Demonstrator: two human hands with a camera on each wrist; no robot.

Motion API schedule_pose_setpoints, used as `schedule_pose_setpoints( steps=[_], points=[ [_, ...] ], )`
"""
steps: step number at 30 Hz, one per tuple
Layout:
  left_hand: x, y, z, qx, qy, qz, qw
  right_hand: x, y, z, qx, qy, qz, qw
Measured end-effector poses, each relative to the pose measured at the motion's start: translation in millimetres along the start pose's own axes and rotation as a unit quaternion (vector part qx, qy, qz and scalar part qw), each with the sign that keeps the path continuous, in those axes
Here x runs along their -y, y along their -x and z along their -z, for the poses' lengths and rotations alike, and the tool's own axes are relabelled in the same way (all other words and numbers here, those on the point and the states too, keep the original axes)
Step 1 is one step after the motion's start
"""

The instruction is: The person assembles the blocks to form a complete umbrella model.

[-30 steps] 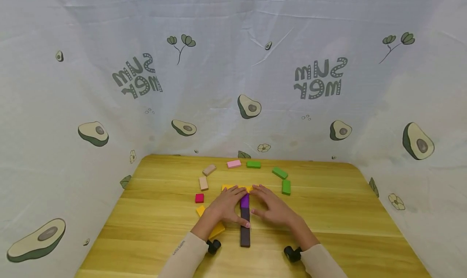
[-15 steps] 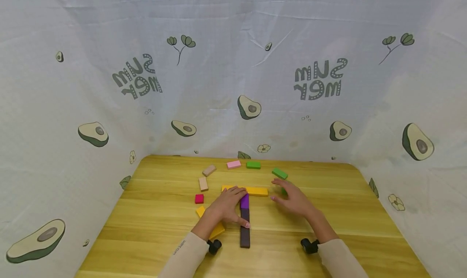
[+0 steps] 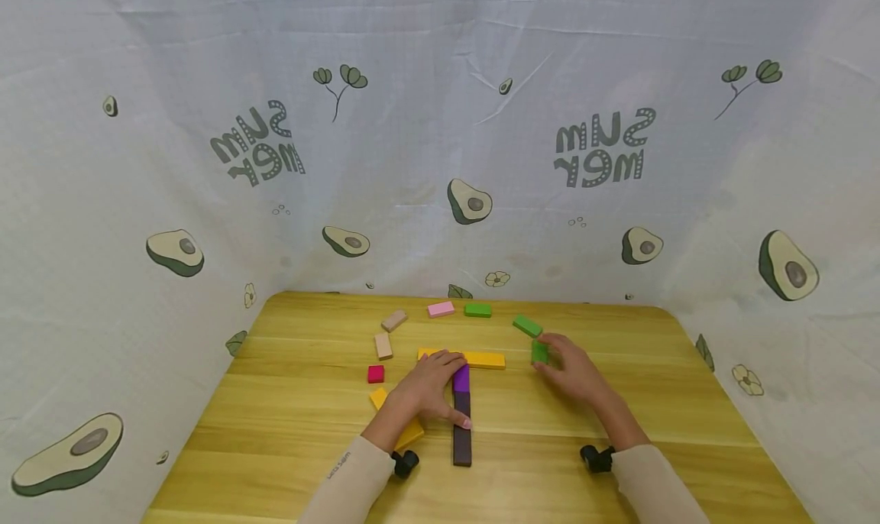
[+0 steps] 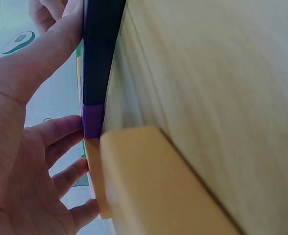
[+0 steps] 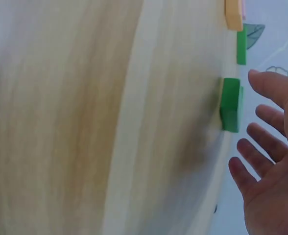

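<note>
My left hand [image 3: 428,389] rests over a line of blocks, fingers spread. Its fingertips touch the purple block [image 4: 92,121] and the yellow bar [image 3: 484,360] across the line's far end. Its thumb lies at the dark blocks [image 3: 462,447], which continue the line toward me. To the right, my right hand [image 3: 576,371] reaches over a green block [image 3: 539,352], thumb and fingers apart on either side of it. In the right wrist view that hand's loosely spread fingers hold nothing, and a green block [image 5: 230,98] stands just beyond the thumb.
Another yellow block [image 3: 410,434] lies partly under my left forearm. A red block [image 3: 376,373], two beige blocks [image 3: 383,347], a pink block [image 3: 441,309] and two more green blocks [image 3: 527,326] curve around the back of the wooden table [image 3: 619,402]. A printed curtain [image 3: 426,127] hangs behind.
My right hand has moved right, from the yellow bar over to the nearest green block, uncovering the bar's right half. My left hand has stayed in place.
</note>
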State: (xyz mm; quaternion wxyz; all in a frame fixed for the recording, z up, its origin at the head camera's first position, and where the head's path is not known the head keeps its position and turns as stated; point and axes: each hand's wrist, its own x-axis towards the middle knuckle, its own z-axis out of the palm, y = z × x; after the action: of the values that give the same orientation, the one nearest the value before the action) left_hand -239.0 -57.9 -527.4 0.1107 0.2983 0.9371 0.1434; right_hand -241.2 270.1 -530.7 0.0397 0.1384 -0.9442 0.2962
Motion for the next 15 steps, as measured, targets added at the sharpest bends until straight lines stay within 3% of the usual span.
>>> schedule_pose_setpoints(
  steps=[15],
  points=[
    [-1.0, 0.5, 2.0, 0.000, -0.006, -0.002, 1.0000, -14.0, -0.9, -8.9, 0.009, 0.003, -0.018, 0.9998]
  ],
)
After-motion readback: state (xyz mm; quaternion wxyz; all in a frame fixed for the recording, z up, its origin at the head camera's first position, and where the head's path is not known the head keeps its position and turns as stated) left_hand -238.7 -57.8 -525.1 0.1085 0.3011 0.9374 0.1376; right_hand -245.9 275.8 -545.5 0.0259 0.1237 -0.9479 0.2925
